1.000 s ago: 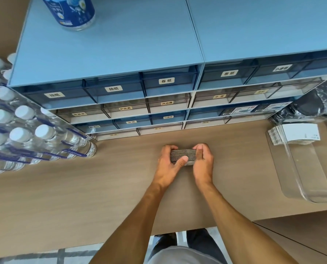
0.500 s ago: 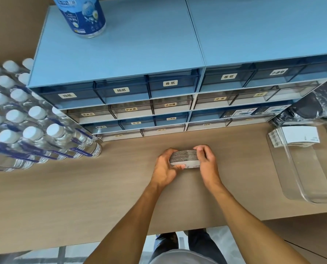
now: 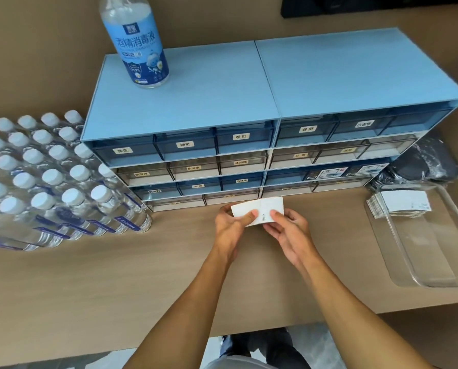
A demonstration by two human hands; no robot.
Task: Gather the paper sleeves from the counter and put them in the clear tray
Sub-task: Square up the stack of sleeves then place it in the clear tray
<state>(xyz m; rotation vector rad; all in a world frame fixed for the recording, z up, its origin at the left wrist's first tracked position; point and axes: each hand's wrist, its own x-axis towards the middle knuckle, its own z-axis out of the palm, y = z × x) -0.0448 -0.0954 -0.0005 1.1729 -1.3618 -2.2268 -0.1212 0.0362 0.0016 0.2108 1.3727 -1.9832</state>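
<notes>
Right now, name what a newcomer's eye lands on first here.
The big light-blue drawer cabinet at the back of the counter, with a tall blue-labelled bottle on top. In front, the left hand and right hand hold white paper sleeves; a clear tray sits right.

Two hands; one clear tray; one disinfectant bottle.

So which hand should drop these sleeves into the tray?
Right. The tray lies on the right, nearer the right hand; both hands hold the sleeves.
</notes>
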